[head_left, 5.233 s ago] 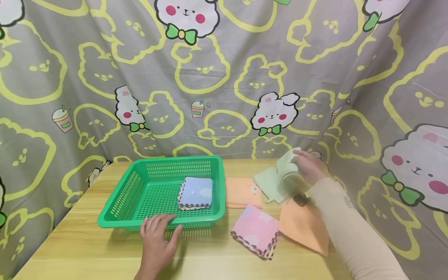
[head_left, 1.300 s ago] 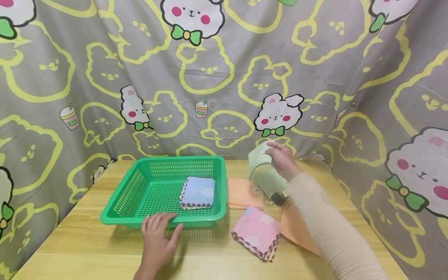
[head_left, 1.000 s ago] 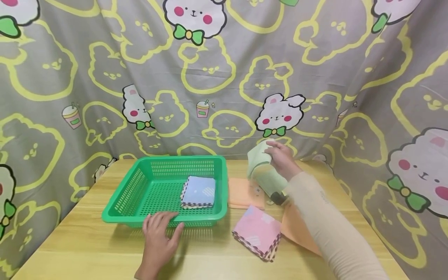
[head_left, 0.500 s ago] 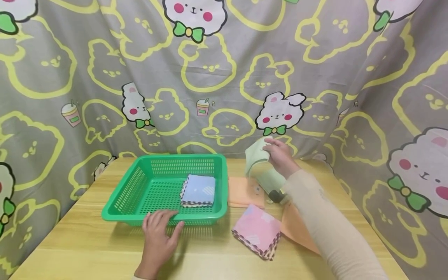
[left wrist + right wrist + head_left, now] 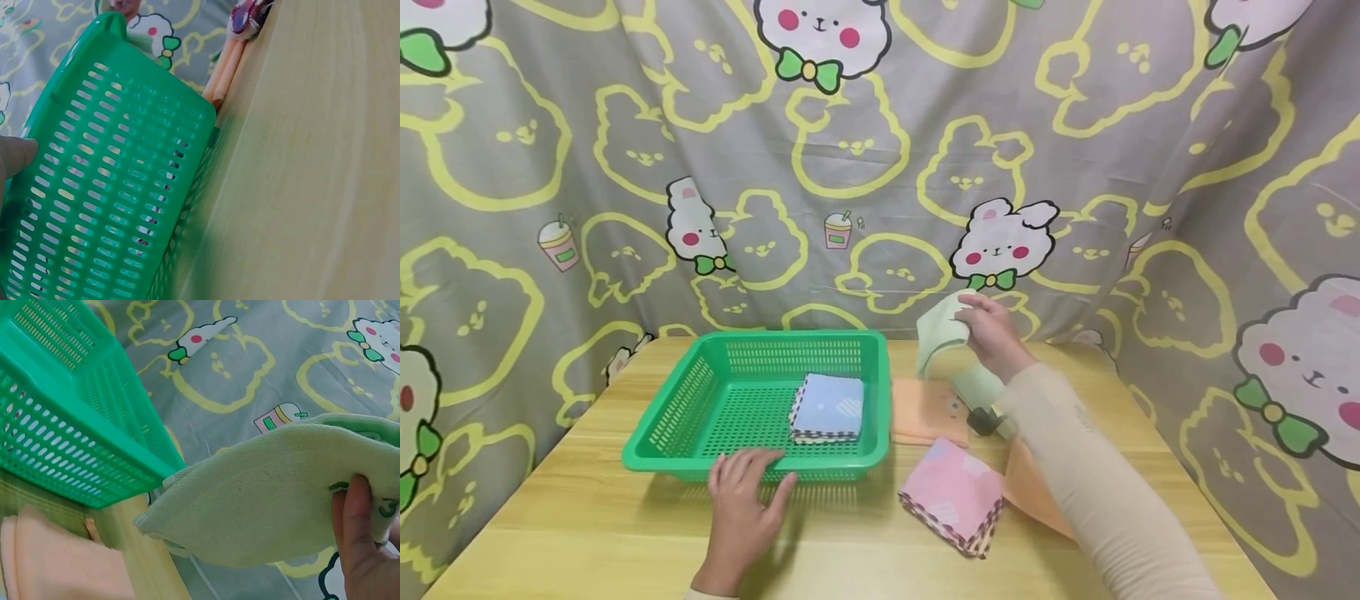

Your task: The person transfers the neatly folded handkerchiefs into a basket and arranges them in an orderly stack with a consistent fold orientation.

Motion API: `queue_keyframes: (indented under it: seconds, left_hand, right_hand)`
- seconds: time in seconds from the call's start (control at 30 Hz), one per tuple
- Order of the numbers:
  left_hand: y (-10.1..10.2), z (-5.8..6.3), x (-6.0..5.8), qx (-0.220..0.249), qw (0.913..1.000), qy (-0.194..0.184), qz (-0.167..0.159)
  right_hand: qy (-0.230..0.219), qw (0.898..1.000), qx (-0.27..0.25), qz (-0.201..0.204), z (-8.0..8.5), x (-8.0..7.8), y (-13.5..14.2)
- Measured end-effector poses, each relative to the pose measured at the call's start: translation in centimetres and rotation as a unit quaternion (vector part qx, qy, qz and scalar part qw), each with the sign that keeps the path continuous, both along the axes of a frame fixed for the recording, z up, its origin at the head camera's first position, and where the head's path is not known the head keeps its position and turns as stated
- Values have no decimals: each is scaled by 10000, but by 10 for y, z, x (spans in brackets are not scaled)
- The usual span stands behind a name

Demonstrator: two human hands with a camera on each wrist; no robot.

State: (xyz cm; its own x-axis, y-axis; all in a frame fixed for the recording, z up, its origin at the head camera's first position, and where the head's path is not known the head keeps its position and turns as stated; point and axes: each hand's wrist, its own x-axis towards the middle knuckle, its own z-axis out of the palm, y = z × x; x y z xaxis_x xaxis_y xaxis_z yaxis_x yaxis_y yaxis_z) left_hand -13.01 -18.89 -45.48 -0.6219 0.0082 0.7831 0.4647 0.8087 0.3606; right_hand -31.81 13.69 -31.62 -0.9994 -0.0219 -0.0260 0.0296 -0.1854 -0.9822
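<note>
My right hand pinches a folded pale green towel above the table, right of the green plastic basket. In the right wrist view, dark stitching shows beside the fingers. Another pale green patch lies beneath my wrist; whether it belongs to the same towel I cannot tell. My left hand holds the basket's front rim, fingers over the edge and thumb outside. Inside the basket, on the right, sits a folded blue cloth with checkered edges.
Right of the basket lies a folded orange towel. A folded pink cloth with checkered edges is nearer. Another orange cloth is partly hidden under my right forearm. A patterned curtain hangs behind the wooden table.
Over the last seconds my right hand has moved left with the green towel, toward the basket, and it keeps drifting slightly left. The left hand stays at the basket rim.
</note>
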Motion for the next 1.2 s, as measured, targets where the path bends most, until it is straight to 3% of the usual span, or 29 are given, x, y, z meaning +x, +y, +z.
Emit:
queue_keyframes:
  seconds: [1.2]
  left_hand:
    - [1,2,3,39,9998,-215,-5]
  right_hand:
    - [177,9987,-444,192,6,8,-32]
